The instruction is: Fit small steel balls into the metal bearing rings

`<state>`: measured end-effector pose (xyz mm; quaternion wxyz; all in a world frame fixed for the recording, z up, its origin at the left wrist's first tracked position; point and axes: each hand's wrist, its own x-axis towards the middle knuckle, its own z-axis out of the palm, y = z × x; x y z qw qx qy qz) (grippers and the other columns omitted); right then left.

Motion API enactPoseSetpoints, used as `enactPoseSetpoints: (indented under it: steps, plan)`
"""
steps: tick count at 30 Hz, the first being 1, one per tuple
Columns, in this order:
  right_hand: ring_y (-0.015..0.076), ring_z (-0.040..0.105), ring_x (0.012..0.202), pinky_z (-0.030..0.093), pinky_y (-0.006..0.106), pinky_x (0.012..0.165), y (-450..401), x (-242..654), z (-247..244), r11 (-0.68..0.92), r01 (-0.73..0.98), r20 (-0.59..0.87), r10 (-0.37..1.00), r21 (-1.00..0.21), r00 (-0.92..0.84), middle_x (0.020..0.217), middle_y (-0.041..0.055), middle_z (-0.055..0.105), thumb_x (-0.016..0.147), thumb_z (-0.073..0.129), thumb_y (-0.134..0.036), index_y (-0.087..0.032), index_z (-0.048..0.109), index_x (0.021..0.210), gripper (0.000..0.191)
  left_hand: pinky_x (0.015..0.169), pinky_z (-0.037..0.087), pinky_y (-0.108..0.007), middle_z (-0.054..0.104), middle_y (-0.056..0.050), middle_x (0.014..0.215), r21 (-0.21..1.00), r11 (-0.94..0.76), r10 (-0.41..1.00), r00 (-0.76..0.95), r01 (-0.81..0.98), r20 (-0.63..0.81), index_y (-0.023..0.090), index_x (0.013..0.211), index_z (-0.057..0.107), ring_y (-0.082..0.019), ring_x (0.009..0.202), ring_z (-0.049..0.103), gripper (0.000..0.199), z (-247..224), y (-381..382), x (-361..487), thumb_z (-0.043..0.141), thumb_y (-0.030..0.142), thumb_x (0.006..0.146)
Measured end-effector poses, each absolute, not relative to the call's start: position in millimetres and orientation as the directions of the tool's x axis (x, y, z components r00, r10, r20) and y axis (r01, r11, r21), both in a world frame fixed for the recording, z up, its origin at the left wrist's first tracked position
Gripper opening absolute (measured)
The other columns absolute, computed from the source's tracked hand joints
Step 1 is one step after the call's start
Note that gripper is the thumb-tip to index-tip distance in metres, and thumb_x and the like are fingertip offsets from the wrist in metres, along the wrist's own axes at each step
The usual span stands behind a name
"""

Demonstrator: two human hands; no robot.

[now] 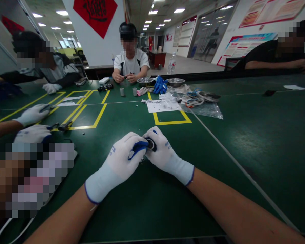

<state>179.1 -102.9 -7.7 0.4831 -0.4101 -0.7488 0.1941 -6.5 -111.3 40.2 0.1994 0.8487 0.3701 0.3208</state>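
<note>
In the middle of the head view, my right hand (pixel 165 152), in a white glove with blue-coated fingers, is closed around a small round metal ring (pixel 151 144) with a dark inside. My left hand (pixel 122 156), gloved alike, has its fingers pinched together at the near left edge of the ring's opening. Whatever those fingertips hold, if anything, is hidden. Several tiny shiny metal pieces (pixel 142 160) lie on the green table (pixel 152 210) just under my hands.
Left of me, a co-worker's gloved hands (pixel 33 115) handle a dark metal part (pixel 64 126) behind a power strip (pixel 75 154). Ahead lie a white paper (pixel 164 105), blue gloves (pixel 160 85) and metal bowls (pixel 176 81). Another person (pixel 130 62) sits opposite.
</note>
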Motion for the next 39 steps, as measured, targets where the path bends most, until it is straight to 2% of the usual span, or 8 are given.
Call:
enactPoseSetpoints:
  steps: [5, 9, 15, 21, 28, 35, 39]
  plan:
    - [0.0188, 0.059, 0.085, 0.054, 0.035, 0.074, -104, 179, -5, 0.580, 0.406, 0.557, 0.809, -0.706, -0.188, 0.099, 0.0040, 0.056, 0.087, 0.070, -0.013, -0.020, 0.059, 0.091, 0.014, 0.095, 0.062, -0.043, 0.078, -0.004, 0.105, 0.732, -0.482, 0.866, 0.390, 0.481, 0.314, 0.022, 0.111, 0.073, -0.023, 0.099, 0.074, 0.021, 52, -114, -6, 0.065, 0.025, 0.092]
    - [0.0179, 0.060, 0.084, 0.055, 0.034, 0.073, -105, 178, -3, 0.559, 0.390, 0.530, 0.826, -0.731, -0.191, 0.099, 0.0037, 0.058, 0.089, 0.070, -0.014, -0.021, 0.058, 0.091, 0.013, 0.096, 0.062, -0.044, 0.079, -0.003, 0.106, 0.791, -0.395, 0.906, 0.343, 0.467, 0.249, 0.024, 0.111, 0.076, -0.025, 0.100, 0.075, 0.024, 54, -112, -7, 0.071, 0.027, 0.087]
    - [0.0194, 0.064, 0.084, 0.055, 0.034, 0.072, -108, 178, 1, 0.538, 0.322, 0.484, 0.843, -0.779, -0.236, 0.093, 0.0030, 0.064, 0.091, 0.068, -0.019, -0.021, 0.057, 0.095, 0.012, 0.096, 0.062, -0.048, 0.078, -0.005, 0.108, 0.789, -0.409, 0.891, 0.386, 0.459, 0.238, 0.023, 0.106, 0.078, -0.026, 0.101, 0.074, 0.021, 53, -111, -8, 0.070, 0.031, 0.089]
    - [0.0192, 0.064, 0.084, 0.053, 0.034, 0.074, -111, 178, 4, 0.539, 0.313, 0.463, 0.839, -0.782, -0.285, 0.091, 0.0030, 0.065, 0.090, 0.066, -0.016, -0.021, 0.057, 0.095, 0.012, 0.084, 0.064, -0.042, 0.067, -0.004, 0.106, 0.747, -0.472, 0.864, 0.416, 0.468, 0.285, 0.025, 0.094, 0.082, -0.022, 0.094, 0.069, 0.013, 47, -111, -5, 0.075, 0.033, 0.087]
    - [0.0203, 0.064, 0.084, 0.053, 0.035, 0.074, -112, 176, 0, 0.555, 0.308, 0.469, 0.826, -0.773, -0.312, 0.092, 0.0048, 0.065, 0.086, 0.065, -0.016, -0.019, 0.057, 0.097, 0.015, 0.065, 0.063, -0.035, 0.068, -0.003, 0.099, 0.858, -0.254, 0.923, 0.378, 0.447, 0.076, 0.020, 0.093, 0.080, -0.020, 0.081, 0.070, 0.015, 48, -115, 2, 0.078, 0.033, 0.085]
    - [0.0208, 0.065, 0.086, 0.055, 0.036, 0.076, -111, 175, -1, 0.561, 0.323, 0.471, 0.823, -0.762, -0.318, 0.095, 0.0053, 0.066, 0.085, 0.067, -0.015, -0.020, 0.057, 0.101, 0.020, 0.070, 0.063, -0.039, 0.070, -0.002, 0.090, 0.823, -0.161, 0.953, 0.302, 0.545, -0.013, 0.020, 0.087, 0.078, -0.021, 0.076, 0.071, 0.009, 53, -118, 8, 0.078, 0.028, 0.084]
    - [0.0217, 0.065, 0.088, 0.057, 0.037, 0.078, -111, 175, -2, 0.566, 0.331, 0.476, 0.820, -0.755, -0.318, 0.097, 0.0061, 0.066, 0.085, 0.069, -0.015, -0.020, 0.056, 0.103, 0.022, 0.077, 0.064, -0.040, 0.070, -0.002, 0.092, 0.821, -0.188, 0.965, 0.258, 0.539, 0.052, 0.021, 0.084, 0.073, -0.022, 0.084, 0.072, 0.006, 54, -119, 12, 0.078, 0.025, 0.082]
